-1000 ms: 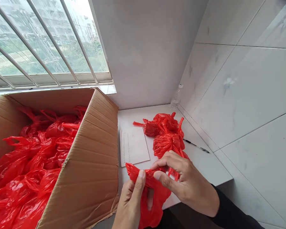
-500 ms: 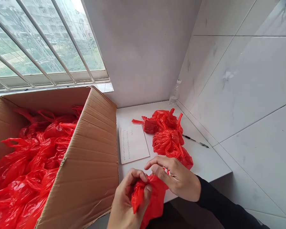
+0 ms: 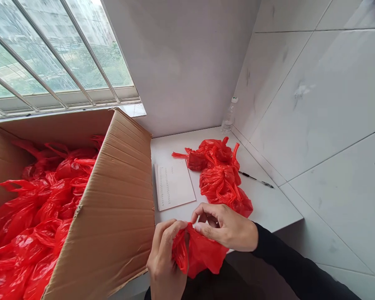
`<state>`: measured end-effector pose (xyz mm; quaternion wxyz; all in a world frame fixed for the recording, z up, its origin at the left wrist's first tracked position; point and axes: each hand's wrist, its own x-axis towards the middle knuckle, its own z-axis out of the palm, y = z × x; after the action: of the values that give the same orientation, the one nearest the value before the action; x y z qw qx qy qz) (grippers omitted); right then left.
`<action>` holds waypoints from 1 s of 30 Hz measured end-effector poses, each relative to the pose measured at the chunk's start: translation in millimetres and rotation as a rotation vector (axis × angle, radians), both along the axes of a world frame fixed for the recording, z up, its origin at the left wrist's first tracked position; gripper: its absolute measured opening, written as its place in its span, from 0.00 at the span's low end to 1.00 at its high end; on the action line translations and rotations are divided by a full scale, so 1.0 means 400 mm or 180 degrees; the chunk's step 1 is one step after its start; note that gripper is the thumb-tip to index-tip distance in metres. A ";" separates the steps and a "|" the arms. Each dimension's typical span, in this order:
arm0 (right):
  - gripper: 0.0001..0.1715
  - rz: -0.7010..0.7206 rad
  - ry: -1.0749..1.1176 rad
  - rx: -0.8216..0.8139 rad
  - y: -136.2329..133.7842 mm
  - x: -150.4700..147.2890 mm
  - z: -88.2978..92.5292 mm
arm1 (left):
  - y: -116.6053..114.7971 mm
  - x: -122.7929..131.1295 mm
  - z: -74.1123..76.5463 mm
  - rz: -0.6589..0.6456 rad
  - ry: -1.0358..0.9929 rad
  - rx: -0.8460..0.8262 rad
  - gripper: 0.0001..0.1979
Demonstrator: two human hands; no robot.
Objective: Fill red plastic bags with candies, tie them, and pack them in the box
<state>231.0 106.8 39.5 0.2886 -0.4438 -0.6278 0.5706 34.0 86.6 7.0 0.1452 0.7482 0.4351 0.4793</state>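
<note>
A thin red plastic bag (image 3: 206, 254) hangs between my two hands, in front of the table's near edge. My left hand (image 3: 167, 254) is closed on its left part, with bunched plastic below the fingers. At the bag's top edge, my right hand (image 3: 226, 227) pinches the plastic between thumb and fingers. Just beyond my right hand, several knotted red bags (image 3: 220, 175) lie in a heap on the white table (image 3: 171, 146). Whether the held bag contains anything cannot be seen.
On the left a large open cardboard box (image 3: 112, 196) holds many tied red bags (image 3: 46, 208). Printed paper sheets (image 3: 175, 183) lie beside it. A pen (image 3: 256, 180) is right of the heap, and a clear bottle (image 3: 228, 116) stands in the corner. A barred window (image 3: 59, 54) is behind the box.
The bag has been drawn wider and higher, its lower part now spread out to the right. My left hand has turned knuckles up, and my right fingers have closed onto the bag's edge.
</note>
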 end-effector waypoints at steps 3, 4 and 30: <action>0.14 0.0147 0.0049 0.0000 0.002 -0.002 0.002 | 0.001 0.004 -0.009 -0.0083 -0.0028 -0.0029 0.19; 0.13 0.0157 0.0019 0.0038 0.003 -0.002 0.003 | 0.002 0.006 -0.013 -0.0100 -0.0026 -0.0037 0.19; 0.09 -0.0574 0.0529 0.0276 0.008 -0.027 -0.008 | -0.031 0.020 -0.066 0.0444 0.0102 0.0188 0.28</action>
<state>220.1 110.0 36.4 0.4087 -0.4368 -0.5834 0.5494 41.9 74.3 -19.2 0.0824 0.7277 0.4741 0.4888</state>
